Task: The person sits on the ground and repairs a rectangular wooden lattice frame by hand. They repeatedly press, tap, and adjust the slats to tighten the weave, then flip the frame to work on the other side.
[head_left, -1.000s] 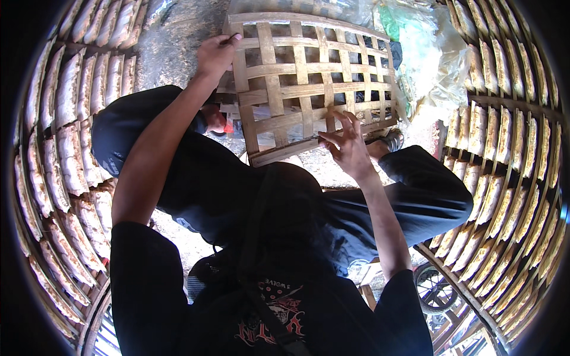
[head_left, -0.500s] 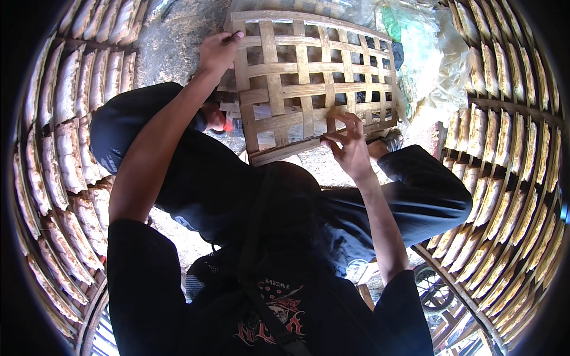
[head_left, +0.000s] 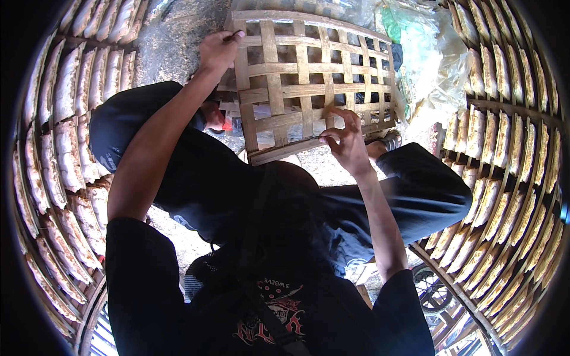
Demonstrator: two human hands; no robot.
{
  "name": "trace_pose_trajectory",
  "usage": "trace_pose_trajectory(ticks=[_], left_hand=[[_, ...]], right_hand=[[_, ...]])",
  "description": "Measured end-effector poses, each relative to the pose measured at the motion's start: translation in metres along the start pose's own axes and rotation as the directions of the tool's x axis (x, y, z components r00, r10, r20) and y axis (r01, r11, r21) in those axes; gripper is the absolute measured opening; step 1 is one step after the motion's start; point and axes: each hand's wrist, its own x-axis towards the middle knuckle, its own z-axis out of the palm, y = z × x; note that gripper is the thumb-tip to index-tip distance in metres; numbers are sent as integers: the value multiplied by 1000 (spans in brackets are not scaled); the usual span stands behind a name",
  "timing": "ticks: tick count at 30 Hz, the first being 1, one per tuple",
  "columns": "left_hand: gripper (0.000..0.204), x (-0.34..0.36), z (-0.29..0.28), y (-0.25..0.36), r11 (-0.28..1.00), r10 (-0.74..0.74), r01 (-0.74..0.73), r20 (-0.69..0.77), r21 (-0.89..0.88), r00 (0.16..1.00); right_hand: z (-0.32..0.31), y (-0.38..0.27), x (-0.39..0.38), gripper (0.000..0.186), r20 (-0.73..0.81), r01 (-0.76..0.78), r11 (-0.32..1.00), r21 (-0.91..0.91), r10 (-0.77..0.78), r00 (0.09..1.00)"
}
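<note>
A woven bamboo lattice (head_left: 300, 77) with a wooden rim lies tilted across the space above my crossed legs. My left hand (head_left: 221, 48) is closed on its upper left edge, thumb and fingers near the corner. My right hand (head_left: 347, 142) holds the lower rim right of the middle, thumb on the rim and bent fingers reaching over the strips. What lies under the lattice is mostly hidden.
Slatted racks with rows of pale, crusted strips curve up at my left (head_left: 65, 166) and right (head_left: 493, 154). Crumpled clear and green plastic sheeting (head_left: 433, 65) lies beside the lattice. A black spoked wheel (head_left: 430, 293) shows low at the right, behind me.
My right hand's fingers have bent slightly closer to the thumb. My left hand and the lattice have barely moved.
</note>
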Motion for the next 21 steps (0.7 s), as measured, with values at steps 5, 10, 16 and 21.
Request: trace_pose_trajectory(ticks=[5,10,16,21], left_hand=[[38,2,1,-3,1000,0,0,-6,4,1000],[40,0,0,3,999,13,-13,20,41,1000],[42,-6,1,11,999,42,-42,-25,30,999],[41,-3,0,7,1000,16,-16,-15,16,1000]], right_hand=[[4,0,0,10,-23,12,1000,-1,-12,1000],[2,-5,2,10,-19,16,1000,-15,-17,1000],[-3,-14,0,12,-11,-5,1000,-20,5,1000],[-23,16,-33,7,-217,-347,899,-267,295,931]])
